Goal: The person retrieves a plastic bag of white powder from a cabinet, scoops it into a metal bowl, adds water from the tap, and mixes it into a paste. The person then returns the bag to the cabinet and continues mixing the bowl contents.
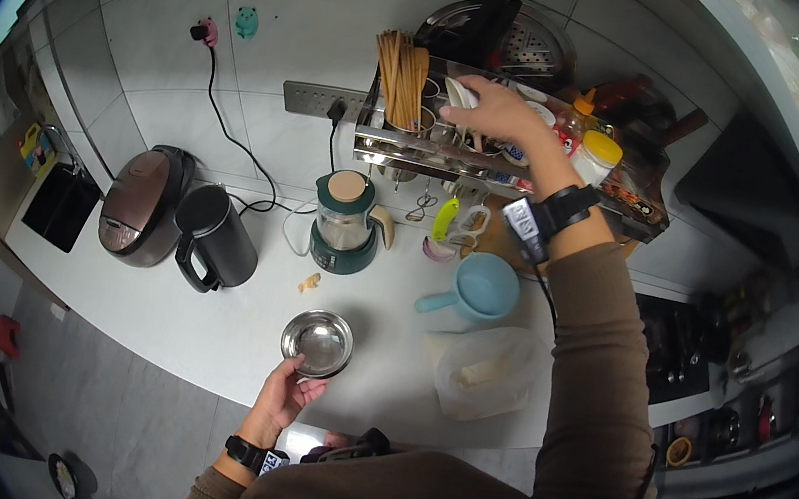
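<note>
My left hand point(283, 399) grips the rim of a small stainless steel bowl point(321, 338), thumb over the edge and fingers beneath. The bowl looks empty and is above the front part of the white counter. My right hand point(501, 111) reaches up to the metal wall rack point(427, 153), its thumb and fingers around a white utensil point(458, 94). The utensil's exact kind is hard to tell, as the hand covers part of it. Left of that hand, wooden chopsticks point(397, 83) stand in a metal holder. A jar with a yellow lid point(600, 155) stands on the rack's right side.
On the counter point(250, 351) are a rice cooker point(144, 204), a black kettle point(218, 237), a green-based glass kettle point(345, 227), a blue ladle point(485, 287) and a plastic bag point(485, 374). A piece of ginger point(309, 282) lies behind the bowl. Utensils hang under the rack.
</note>
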Tool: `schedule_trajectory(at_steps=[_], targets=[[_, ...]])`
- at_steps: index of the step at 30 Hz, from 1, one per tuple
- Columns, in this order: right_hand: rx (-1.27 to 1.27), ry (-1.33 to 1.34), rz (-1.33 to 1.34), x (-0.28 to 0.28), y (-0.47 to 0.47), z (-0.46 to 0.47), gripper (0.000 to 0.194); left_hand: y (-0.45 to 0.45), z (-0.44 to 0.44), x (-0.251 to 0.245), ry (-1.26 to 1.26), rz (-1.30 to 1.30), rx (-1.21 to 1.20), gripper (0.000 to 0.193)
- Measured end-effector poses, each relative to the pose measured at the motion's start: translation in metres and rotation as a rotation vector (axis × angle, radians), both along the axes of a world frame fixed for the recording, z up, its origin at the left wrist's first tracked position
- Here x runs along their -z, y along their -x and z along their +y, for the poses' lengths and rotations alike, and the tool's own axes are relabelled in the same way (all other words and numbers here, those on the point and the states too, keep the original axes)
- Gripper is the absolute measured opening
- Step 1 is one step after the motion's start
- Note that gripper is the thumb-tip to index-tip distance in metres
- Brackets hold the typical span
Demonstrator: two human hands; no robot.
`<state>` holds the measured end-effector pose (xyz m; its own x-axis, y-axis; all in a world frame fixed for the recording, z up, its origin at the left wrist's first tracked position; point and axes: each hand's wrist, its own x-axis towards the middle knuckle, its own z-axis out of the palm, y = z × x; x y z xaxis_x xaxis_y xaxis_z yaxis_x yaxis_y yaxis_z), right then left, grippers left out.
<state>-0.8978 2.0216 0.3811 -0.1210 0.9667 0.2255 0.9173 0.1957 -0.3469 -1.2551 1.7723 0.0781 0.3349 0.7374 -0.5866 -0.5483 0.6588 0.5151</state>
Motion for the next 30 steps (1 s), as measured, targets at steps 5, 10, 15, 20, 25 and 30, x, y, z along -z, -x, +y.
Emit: schedule_trajectory(at_steps=[5,10,15,20,25,30], targets=[[0.014,0.378,0.306,-0.021,-0.014,0.003,0.081,0.006,-0.001,0.009,0.034,0.009,0.014,0.038],[0.029,0.391,0.154,-0.025,-0.009,0.005,0.072,0.003,0.002,0.012,0.051,0.002,0.022,0.037],[0.072,0.331,0.147,-0.022,-0.009,0.004,0.064,0.002,0.005,0.015,0.039,-0.03,0.059,0.036],[0.096,0.444,0.262,-0.026,-0.017,0.006,0.051,0.006,0.009,0.022,0.043,-0.021,0.087,0.037],[0.246,0.18,-0.037,-0.014,-0.01,0.017,0.04,0.011,0.01,0.023,0.051,-0.024,0.093,0.036],[0.364,-0.407,-0.576,-0.002,-0.007,0.02,0.03,0.01,0.01,0.02,0.048,-0.033,0.103,0.032]])
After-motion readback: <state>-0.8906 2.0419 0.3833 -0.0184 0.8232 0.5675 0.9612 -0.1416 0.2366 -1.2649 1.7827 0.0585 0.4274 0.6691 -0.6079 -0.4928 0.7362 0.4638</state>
